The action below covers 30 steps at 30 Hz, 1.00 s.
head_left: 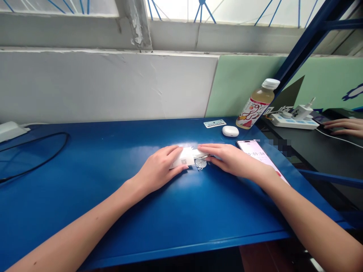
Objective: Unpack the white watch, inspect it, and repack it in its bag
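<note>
The blue counter (119, 226) stretches under both my forearms, its surface glossy. A capped drink bottle (252, 112) stands by its far right edge, well apart from my work. My left hand (162, 166) is clamped on a white box, fingers over the top and thumb along the near side. My right hand (227, 155) pinches a slim white piece between fingers and thumb. The phone (258, 153) lies just beside my right forearm; a careless sweep of that arm could, I judge, nudge it along. The white box (185, 157) sits near the middle of the counter; squeezing too hard might dent it. The slim white piece (200, 153) is at the box's right end, and a crooked pull could bend it. Smallest, a clear round trinket (200, 163) sits between my hands, where it could snag on my thumb.
</note>
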{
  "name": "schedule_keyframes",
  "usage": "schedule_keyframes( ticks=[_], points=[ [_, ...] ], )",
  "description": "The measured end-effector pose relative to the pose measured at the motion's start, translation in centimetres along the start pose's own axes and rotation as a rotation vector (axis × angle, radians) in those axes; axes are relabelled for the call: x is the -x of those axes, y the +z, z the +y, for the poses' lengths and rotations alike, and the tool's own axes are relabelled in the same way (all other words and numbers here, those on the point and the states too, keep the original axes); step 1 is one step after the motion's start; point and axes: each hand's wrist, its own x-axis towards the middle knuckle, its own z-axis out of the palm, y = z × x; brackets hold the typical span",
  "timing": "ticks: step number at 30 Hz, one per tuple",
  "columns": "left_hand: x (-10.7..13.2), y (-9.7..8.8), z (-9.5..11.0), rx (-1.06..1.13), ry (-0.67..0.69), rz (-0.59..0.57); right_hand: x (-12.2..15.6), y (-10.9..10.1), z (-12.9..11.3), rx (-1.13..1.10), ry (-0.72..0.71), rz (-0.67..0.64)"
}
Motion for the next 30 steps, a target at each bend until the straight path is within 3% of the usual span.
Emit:
schedule_keyframes(
  ticks=[5, 12, 21, 30],
  points=[
    [0.1, 0.0, 0.0, -0.025, 0.008, -0.005, -0.2, -0.1, -0.3, 0.064, -0.006, 0.058],
    [0.1, 0.0, 0.0, -0.032, 0.017, 0.012, -0.6, 1.9, -0.8, 0.046, 0.005, 0.107],
    [0.0, 0.0, 0.2, -0.008, -0.002, -0.001, -0.3, -0.2, -0.1, 0.075, 0.092, 0.039],
    [0.1, 0.4, 0.2, -0.002, 0.028, 0.058, -0.4, 0.8, -2.2, -0.063, 0.111, 0.017]
  ],
)
